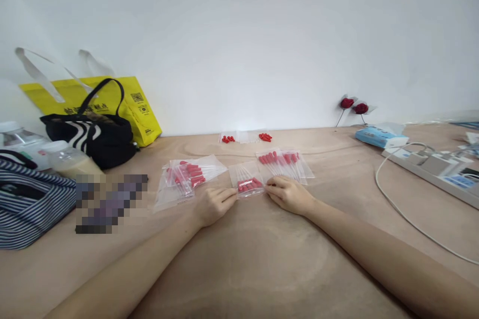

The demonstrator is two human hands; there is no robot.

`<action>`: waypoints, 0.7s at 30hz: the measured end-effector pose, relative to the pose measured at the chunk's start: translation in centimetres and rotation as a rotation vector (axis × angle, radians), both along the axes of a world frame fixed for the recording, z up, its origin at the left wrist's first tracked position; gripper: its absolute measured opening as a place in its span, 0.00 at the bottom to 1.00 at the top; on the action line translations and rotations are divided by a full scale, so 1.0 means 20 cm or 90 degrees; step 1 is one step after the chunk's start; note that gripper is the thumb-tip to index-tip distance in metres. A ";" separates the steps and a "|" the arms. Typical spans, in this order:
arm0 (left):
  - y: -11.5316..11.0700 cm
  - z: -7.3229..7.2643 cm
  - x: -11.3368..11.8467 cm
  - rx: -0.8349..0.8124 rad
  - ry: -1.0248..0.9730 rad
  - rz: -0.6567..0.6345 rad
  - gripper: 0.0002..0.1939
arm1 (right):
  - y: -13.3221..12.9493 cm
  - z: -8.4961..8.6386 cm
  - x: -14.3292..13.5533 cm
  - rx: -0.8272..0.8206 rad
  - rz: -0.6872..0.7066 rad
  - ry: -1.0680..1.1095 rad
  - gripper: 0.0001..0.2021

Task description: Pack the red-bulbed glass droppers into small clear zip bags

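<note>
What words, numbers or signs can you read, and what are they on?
Yellow bag: "点" ends the black writing; the rest is covered or blurred.
Same bag: two square codes, nothing readable.
Blue tissue pack: lettering too blurred.
Power strip: blue-and-white labels, too blurred.
Left clear plastic bag: print too small.
Numbers: none readable.

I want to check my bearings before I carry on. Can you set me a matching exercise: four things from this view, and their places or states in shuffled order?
1. Yellow tote bag
2. Blue packet
3. Dark red flowers
4. Middle clear bag

A. On thin stems, by the wall
B. Between the left hand and the right hand
C. Behind the black bag
D. Near the white power strip

Pairs: 1-C, 2-D, 3-A, 4-B
</note>
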State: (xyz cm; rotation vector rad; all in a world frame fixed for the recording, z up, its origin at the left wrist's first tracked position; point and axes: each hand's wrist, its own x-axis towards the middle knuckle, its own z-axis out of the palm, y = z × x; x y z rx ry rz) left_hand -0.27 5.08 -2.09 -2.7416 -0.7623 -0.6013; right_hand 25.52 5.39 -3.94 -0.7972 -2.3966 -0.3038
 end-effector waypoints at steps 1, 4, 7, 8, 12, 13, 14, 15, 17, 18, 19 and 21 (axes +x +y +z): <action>0.01 0.00 0.00 -0.001 -0.004 0.004 0.16 | 0.01 0.00 0.00 0.035 -0.003 -0.018 0.12; 0.03 0.01 -0.01 0.022 -0.008 0.007 0.15 | 0.04 0.02 -0.01 0.115 -0.002 -0.067 0.12; 0.05 0.01 -0.02 0.067 0.015 -0.003 0.15 | 0.06 0.03 -0.02 0.171 0.005 -0.111 0.13; 0.06 0.01 -0.02 0.081 0.026 -0.006 0.15 | 0.06 0.03 -0.02 0.185 0.007 -0.123 0.13; 0.08 0.01 -0.04 0.119 0.044 -0.005 0.15 | 0.08 0.04 -0.03 0.216 0.004 -0.141 0.14; 0.09 0.01 -0.04 0.123 0.045 -0.003 0.15 | 0.08 0.04 -0.03 0.221 0.006 -0.141 0.15; 0.09 0.01 -0.04 0.124 0.046 0.000 0.15 | 0.08 0.04 -0.03 0.225 0.010 -0.142 0.15; 0.09 0.01 -0.04 0.124 0.047 0.002 0.15 | 0.08 0.04 -0.03 0.231 0.013 -0.141 0.15; 0.10 0.02 -0.04 0.119 0.042 0.001 0.14 | 0.08 0.05 -0.04 0.240 0.016 -0.136 0.15; 0.10 0.02 -0.04 0.118 0.036 -0.003 0.14 | 0.07 0.05 -0.04 0.242 0.015 -0.130 0.15; 0.10 0.02 -0.04 0.117 0.029 -0.008 0.13 | 0.07 0.05 -0.04 0.243 0.013 -0.120 0.15; 0.09 0.02 -0.02 0.122 0.013 -0.012 0.12 | 0.06 0.05 -0.05 0.237 0.005 -0.097 0.15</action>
